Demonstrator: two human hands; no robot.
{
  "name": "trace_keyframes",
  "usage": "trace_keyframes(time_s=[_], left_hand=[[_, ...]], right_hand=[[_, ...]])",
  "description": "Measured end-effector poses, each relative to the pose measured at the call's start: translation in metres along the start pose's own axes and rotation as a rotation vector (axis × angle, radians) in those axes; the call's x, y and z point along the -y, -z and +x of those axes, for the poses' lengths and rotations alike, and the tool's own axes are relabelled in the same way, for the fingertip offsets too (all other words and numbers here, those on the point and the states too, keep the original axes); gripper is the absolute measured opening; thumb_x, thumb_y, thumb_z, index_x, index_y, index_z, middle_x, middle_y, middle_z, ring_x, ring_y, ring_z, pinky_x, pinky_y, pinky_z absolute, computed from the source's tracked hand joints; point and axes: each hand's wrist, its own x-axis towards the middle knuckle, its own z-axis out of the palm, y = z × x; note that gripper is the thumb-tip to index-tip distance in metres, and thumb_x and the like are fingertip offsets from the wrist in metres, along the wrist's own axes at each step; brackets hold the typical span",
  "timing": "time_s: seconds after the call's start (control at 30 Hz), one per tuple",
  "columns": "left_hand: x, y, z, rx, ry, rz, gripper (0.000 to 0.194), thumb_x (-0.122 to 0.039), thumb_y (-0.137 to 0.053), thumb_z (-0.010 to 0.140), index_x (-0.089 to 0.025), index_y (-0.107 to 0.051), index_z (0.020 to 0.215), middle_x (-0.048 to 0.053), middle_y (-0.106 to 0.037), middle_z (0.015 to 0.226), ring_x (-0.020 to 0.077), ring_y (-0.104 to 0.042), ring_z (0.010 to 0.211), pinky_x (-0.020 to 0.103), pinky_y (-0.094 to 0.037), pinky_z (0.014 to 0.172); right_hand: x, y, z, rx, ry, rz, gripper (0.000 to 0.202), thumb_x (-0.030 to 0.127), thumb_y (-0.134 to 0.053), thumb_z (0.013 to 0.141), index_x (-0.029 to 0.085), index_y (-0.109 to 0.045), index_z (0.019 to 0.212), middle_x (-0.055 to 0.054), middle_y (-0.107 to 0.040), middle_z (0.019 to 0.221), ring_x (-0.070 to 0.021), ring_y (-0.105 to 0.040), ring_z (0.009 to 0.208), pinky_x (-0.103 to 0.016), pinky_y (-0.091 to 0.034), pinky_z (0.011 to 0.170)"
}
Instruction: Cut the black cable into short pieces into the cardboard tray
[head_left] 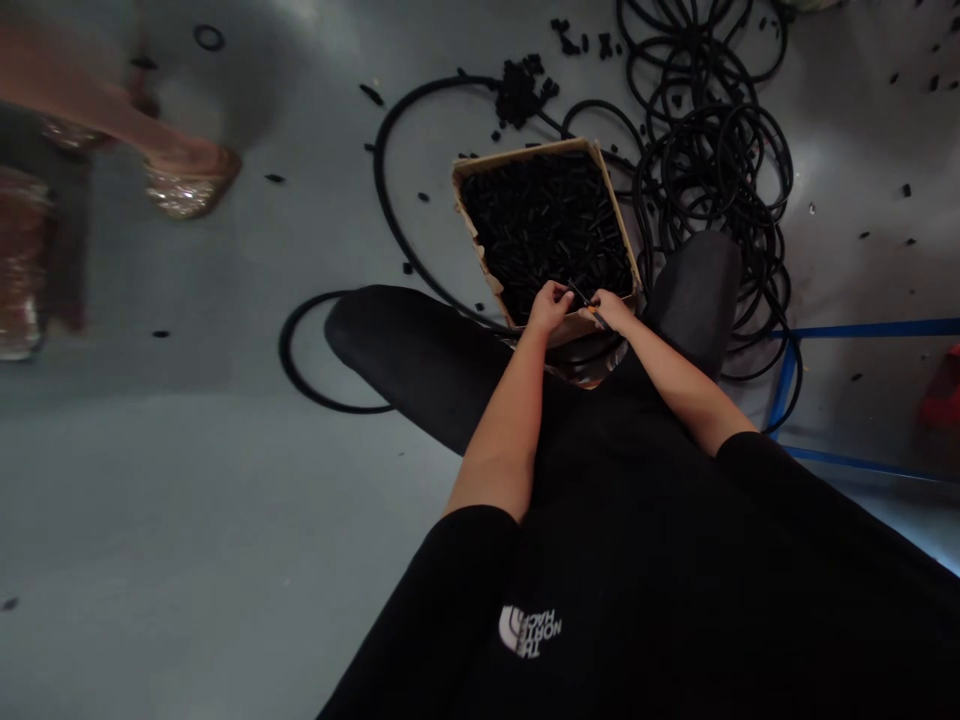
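A cardboard box [621,222] full of short black pieces stands on the floor between my knees. Over its near edge, my left hand [551,305] is closed, fingertips pinched on something dark and too small to make out. Close to its right, my right hand [609,308] is wrapped round a small cutting tool [595,312] with a bit of orange on it. The tool's dark tip points up and left, toward my left fingertips. Long black tubing [384,190] curves on the floor round the box's left side.
Tangled black tubing [720,150] lies right of the box, and a pile of small black pieces [519,92] behind it. More bits are scattered about. Another person's foot in a glittery shoe [184,190] is at upper left. A blue frame [862,330] stands at right.
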Motion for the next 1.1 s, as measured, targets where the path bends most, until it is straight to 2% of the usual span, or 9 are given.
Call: trace_keyframes(time_s=[0.1, 0.23, 0.37, 0.53, 0.6, 0.7, 0.8, 0.93, 1.1], left_hand=[[-0.003, -0.004, -0.005, 0.057, -0.127, 0.129, 0.016, -0.029, -0.076, 0.087, -0.024, -0.063, 0.095, 0.005, -0.073, 0.095, 0.0269, -0.068, 0.098, 0.042, -0.056, 0.102], [-0.006, -0.006, -0.005, 0.056, -0.164, 0.167, 0.018, -0.035, -0.076, 0.089, -0.024, -0.062, 0.092, 0.007, -0.073, 0.094, 0.0284, -0.067, 0.098, 0.043, -0.055, 0.101], [-0.006, -0.003, 0.000, 0.000, -0.085, 0.158, 0.020, -0.038, -0.073, 0.096, -0.025, -0.060, 0.088, 0.007, -0.071, 0.086, 0.0284, -0.066, 0.091, 0.043, -0.054, 0.097], [-0.002, 0.002, 0.009, -0.008, 0.040, 0.040, 0.024, -0.036, -0.073, 0.099, -0.024, -0.059, 0.084, 0.003, -0.067, 0.074, 0.0215, -0.060, 0.074, 0.038, -0.053, 0.085], [0.000, 0.005, 0.013, -0.070, 0.093, -0.096, 0.021, -0.035, -0.076, 0.096, -0.024, -0.060, 0.089, 0.001, -0.068, 0.075, 0.0200, -0.062, 0.074, 0.036, -0.053, 0.084], [0.002, 0.008, 0.015, -0.172, 0.145, -0.266, 0.024, -0.035, -0.083, 0.090, -0.023, -0.062, 0.093, 0.001, -0.069, 0.082, 0.0190, -0.065, 0.080, 0.034, -0.055, 0.084], [0.000, 0.008, 0.011, -0.168, 0.135, -0.304, 0.027, -0.035, -0.089, 0.083, -0.022, -0.067, 0.089, 0.001, -0.067, 0.085, 0.0198, -0.065, 0.088, 0.035, -0.056, 0.091], [-0.005, 0.002, 0.003, -0.045, 0.133, -0.299, 0.028, -0.033, -0.092, 0.080, -0.020, -0.070, 0.089, 0.004, -0.072, 0.093, 0.0230, -0.069, 0.100, 0.039, -0.056, 0.105], [-0.003, 0.002, 0.003, -0.103, 0.119, -0.120, 0.034, -0.045, -0.086, 0.092, -0.022, -0.062, 0.100, 0.010, -0.076, 0.102, 0.0290, -0.073, 0.109, 0.046, -0.057, 0.109]], right_hand=[[-0.002, -0.004, 0.003, 0.038, -0.021, 0.127, 0.027, 0.040, -0.084, 0.097, 0.020, -0.066, 0.099, 0.003, -0.068, 0.075, -0.0159, -0.070, 0.071, -0.022, -0.053, 0.067], [0.002, -0.002, 0.005, 0.069, -0.033, 0.128, 0.034, 0.046, -0.088, 0.096, 0.018, -0.068, 0.095, -0.002, -0.071, 0.075, -0.0189, -0.074, 0.075, -0.024, -0.056, 0.067], [0.007, 0.004, 0.006, -0.050, 0.039, -0.116, 0.030, 0.039, -0.092, 0.094, 0.017, -0.072, 0.091, -0.008, -0.080, 0.088, -0.0231, -0.080, 0.094, -0.028, -0.059, 0.084], [0.004, 0.005, 0.003, 0.043, 0.031, -0.188, 0.025, 0.038, -0.085, 0.102, 0.018, -0.073, 0.092, -0.004, -0.078, 0.081, -0.0212, -0.079, 0.085, -0.028, -0.058, 0.082], [0.002, 0.004, 0.000, 0.052, 0.016, -0.193, 0.024, 0.040, -0.082, 0.104, 0.017, -0.075, 0.105, -0.006, -0.081, 0.091, -0.0213, -0.079, 0.088, -0.028, -0.059, 0.083], [0.002, 0.003, -0.007, 0.026, 0.087, -0.317, 0.034, 0.037, -0.087, 0.100, 0.016, -0.075, 0.124, -0.013, -0.080, 0.128, -0.0246, -0.079, 0.110, -0.032, -0.060, 0.096], [0.004, 0.001, -0.013, 0.051, 0.176, -0.424, 0.043, 0.036, -0.088, 0.099, 0.016, -0.073, 0.134, -0.016, -0.071, 0.146, -0.0275, -0.077, 0.119, -0.036, -0.059, 0.104], [0.007, -0.001, -0.014, 0.035, 0.210, -0.425, 0.044, 0.037, -0.083, 0.102, 0.015, -0.071, 0.138, -0.016, -0.071, 0.145, -0.0292, -0.076, 0.123, -0.038, -0.059, 0.106], [0.005, 0.000, -0.006, -0.012, 0.109, -0.284, 0.031, 0.039, -0.085, 0.100, 0.017, -0.075, 0.120, -0.014, -0.082, 0.123, -0.0296, -0.079, 0.116, -0.035, -0.061, 0.098]])
